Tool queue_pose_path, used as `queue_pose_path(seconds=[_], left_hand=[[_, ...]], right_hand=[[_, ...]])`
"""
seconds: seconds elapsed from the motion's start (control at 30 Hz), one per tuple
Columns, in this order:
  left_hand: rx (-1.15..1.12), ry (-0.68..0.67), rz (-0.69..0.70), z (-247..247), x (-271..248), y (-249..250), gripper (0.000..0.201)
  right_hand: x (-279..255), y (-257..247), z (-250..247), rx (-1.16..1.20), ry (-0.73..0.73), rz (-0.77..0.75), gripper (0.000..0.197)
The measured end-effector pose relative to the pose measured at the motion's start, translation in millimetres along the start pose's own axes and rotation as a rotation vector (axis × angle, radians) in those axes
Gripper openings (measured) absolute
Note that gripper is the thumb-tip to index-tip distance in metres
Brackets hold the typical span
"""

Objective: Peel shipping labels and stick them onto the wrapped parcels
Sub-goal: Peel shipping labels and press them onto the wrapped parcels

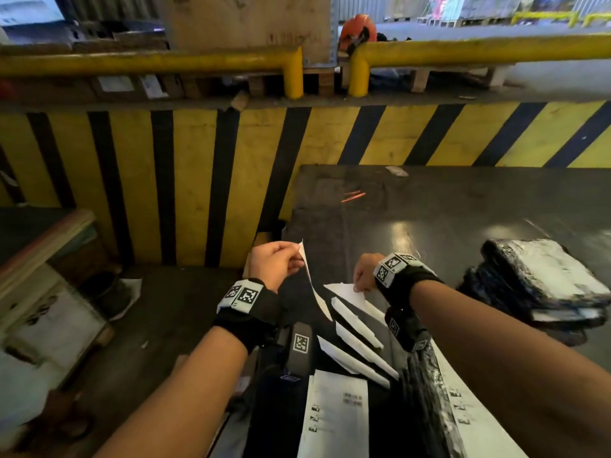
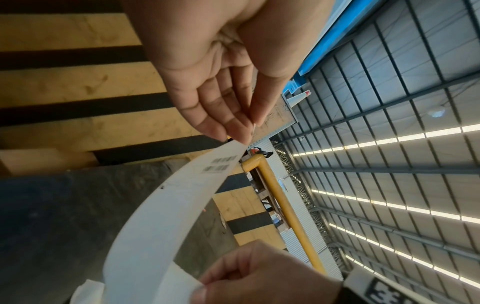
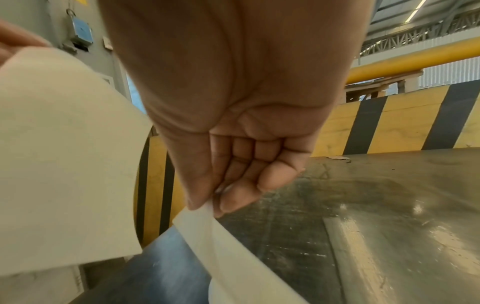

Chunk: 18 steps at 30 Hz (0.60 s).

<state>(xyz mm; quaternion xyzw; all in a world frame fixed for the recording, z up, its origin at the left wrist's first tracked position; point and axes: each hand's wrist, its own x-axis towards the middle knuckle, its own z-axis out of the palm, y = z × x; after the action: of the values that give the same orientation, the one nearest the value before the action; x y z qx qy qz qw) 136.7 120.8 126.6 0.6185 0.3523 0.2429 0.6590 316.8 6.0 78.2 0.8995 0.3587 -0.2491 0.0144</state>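
My left hand (image 1: 295, 256) (image 2: 246, 134) is raised and pinches the top corner of a white shipping label (image 1: 314, 285) (image 2: 179, 207) printed with barcodes. The label curves down to its backing strip (image 1: 350, 294) (image 3: 226, 236), whose edge my right hand (image 1: 358, 287) (image 3: 210, 203) pinches lower and to the right. The fan-folded rest of the strip (image 1: 358, 345) hangs below that. A black wrapped parcel bearing a label (image 1: 334, 414) lies under my forearms. Beside it on the right is another labelled parcel (image 1: 453, 404). A stack of black wrapped parcels (image 1: 542, 279) sits to the right on the dark table (image 1: 446, 206).
A yellow-and-black striped barrier (image 1: 198, 180) stands just beyond the table, with yellow rails (image 1: 463, 51) on top. Red rubber bands (image 1: 353, 196) lie far back on the table. Cardboard boxes (image 1: 49, 292) stand on the floor to the left.
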Motion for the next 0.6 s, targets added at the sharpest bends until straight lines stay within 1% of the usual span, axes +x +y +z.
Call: queue_pose_path(seconds=[0.07,0.17,0.23,0.33,0.4,0.5,0.6], left_hand=[[-0.060,-0.020,-0.012,1.2,1.9,1.3,0.015],[-0.151,-0.048,-0.021,5.4,5.4,8.3,0.011],[-0.207,-0.068,-0.021,11.9,7.2,17.2,0.010],[-0.269,-0.097,-0.006,27.9,7.7,31.3,0.011],[-0.313,-0.140,-0.002,42.4,5.0,40.5,0.013],[-0.388,-0.215,-0.024,68.2,-3.7,53.4,0.013],[-0.461,-0.297,-0.035,95.4,-15.6,67.2,0.011]], right_hand=[[1.3,-0.6,2.6,0.000,0.013,0.002,0.021],[-35.0,-19.0,-17.3,0.068,0.095,-0.030,0.018],[-54.9,-26.4,-36.6,0.109,0.207,-0.088,0.021],[-85.0,-30.2,-64.3,0.206,0.455,-0.191,0.020],[-106.3,-27.8,-75.2,0.275,0.597,-0.227,0.019],[-134.0,-19.7,-83.1,0.294,0.728,-0.239,0.020],[-150.8,-1.4,-84.9,0.281,0.812,-0.181,0.020]])
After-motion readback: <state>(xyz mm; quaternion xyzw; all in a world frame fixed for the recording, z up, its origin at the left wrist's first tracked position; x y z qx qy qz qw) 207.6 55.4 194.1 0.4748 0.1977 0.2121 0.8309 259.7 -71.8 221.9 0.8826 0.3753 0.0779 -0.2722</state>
